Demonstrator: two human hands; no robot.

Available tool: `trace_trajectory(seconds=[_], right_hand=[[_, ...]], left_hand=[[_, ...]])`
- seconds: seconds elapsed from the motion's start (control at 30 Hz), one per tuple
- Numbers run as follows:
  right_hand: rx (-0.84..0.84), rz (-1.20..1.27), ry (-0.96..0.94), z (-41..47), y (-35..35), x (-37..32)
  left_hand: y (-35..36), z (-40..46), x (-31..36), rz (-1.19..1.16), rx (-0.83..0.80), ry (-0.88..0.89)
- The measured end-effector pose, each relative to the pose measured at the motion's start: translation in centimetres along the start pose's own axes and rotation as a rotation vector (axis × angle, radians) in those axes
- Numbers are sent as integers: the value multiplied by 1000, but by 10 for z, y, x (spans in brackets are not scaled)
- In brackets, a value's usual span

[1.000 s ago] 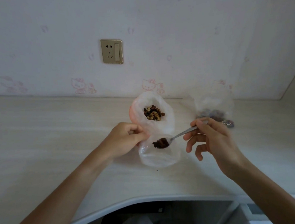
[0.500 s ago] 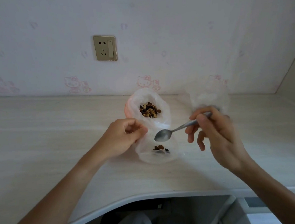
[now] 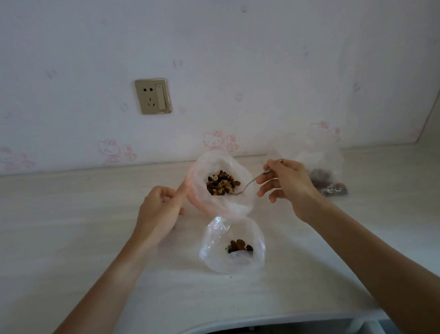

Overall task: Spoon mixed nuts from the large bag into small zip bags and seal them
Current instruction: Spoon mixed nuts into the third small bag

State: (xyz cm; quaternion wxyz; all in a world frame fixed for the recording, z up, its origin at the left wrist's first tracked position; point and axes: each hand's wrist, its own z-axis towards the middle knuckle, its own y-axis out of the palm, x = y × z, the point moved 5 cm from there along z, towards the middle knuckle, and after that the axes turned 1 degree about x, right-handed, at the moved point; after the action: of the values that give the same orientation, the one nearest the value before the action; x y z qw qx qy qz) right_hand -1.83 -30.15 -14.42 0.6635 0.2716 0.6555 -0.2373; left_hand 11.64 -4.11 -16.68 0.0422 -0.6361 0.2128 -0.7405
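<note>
- The pale wood-grain tabletop [image 3: 61,232] runs the full width in front of me and meets a wall with faint pink cartoon-cat wallpaper [image 3: 219,140].
- The large bag [image 3: 240,165] of clear plastic stands open near the back of the tabletop, its rim folded outward, with a heap of mixed nuts [image 3: 221,183] showing in its mouth.
- A small zip bag [image 3: 214,246] sits just in front of the large bag, on my side, standing free with its mouth open; neither of my hands touches it.
- Another clear bag [image 3: 325,177] lies further right, behind my right hand, with dark contents at its bottom; I cannot make out exactly what they are.
- My left hand [image 3: 162,211] is at the left side of the large bag, fingers curled, with thumb and forefinger reaching to the bag's rim; it looks like a pinch on the plastic.
- My right hand [image 3: 288,185] is to the right of the large bag, pinching the handle of the spoon between thumb and forefinger, with the other fingers loosely bent below.
- A gold-coloured wall socket [image 3: 152,96] with a switch is fixed to the wall above and left of the bags.
- The metal spoon [image 3: 249,185] slants down to the left, its bowl at the right edge of the nut heap inside the large bag.
- A small clump of nuts [image 3: 239,245] lies at the bottom of the small zip bag.
</note>
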Motion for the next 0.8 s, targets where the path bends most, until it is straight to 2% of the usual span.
trace_trajectory(seconds=[0.17, 0.27, 0.4, 0.57, 0.7, 0.8], right_hand=[[-15, -35, -40, 9, 6, 7], [22, 21, -78, 9, 6, 13], [22, 24, -106, 12, 9, 16], [7, -62, -136, 12, 20, 21], [27, -32, -111, 13, 23, 27], [9, -6, -75, 13, 25, 29]], left_hand=[[27, 16, 13, -93, -86, -5], [46, 20, 17, -56, -126, 29], [53, 26, 13, -3, -53, 72], [53, 22, 15, -128, -68, 148], [55, 17, 19, -288, -139, 112], [55, 15, 19, -314, -126, 107]])
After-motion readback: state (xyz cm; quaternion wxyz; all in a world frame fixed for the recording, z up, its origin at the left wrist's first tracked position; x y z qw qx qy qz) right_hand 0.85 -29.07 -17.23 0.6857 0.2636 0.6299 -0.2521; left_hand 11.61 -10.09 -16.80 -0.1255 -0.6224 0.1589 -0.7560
